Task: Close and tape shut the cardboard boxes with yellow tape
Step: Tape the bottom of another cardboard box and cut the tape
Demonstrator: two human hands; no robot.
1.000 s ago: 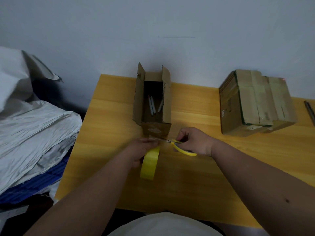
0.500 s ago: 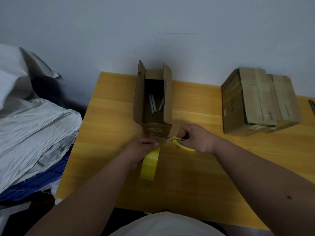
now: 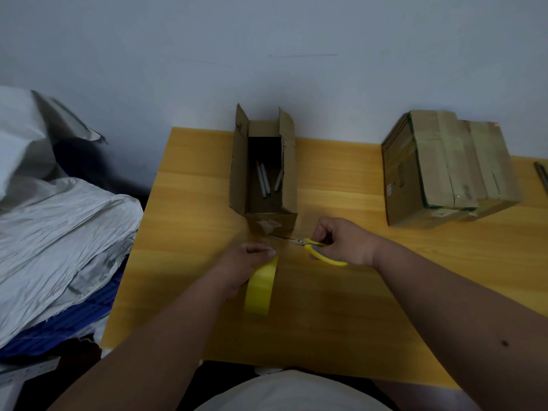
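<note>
Yellow tape roll (image 3: pixel 261 284) stands just before the open brown cardboard box (image 3: pixel 264 170).
Your left hand (image 3: pixel 243 265) grips it; your right hand (image 3: pixel 344 241) grips yellow-handled scissors (image 3: pixel 314 247).

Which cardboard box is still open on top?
The narrow box nearest the hands, its flaps standing up and grey sticks inside. The stacked boxes on the right are closed.

Since a second ago our right hand (image 3: pixel 344 241) has carried the yellow-handled scissors (image 3: pixel 311 246) a little farther up the table toward the open cardboard box (image 3: pixel 264 173), blades nearer its front wall. Our left hand (image 3: pixel 243 262) has edged the yellow tape roll (image 3: pixel 261 287) slightly forward too.
</note>
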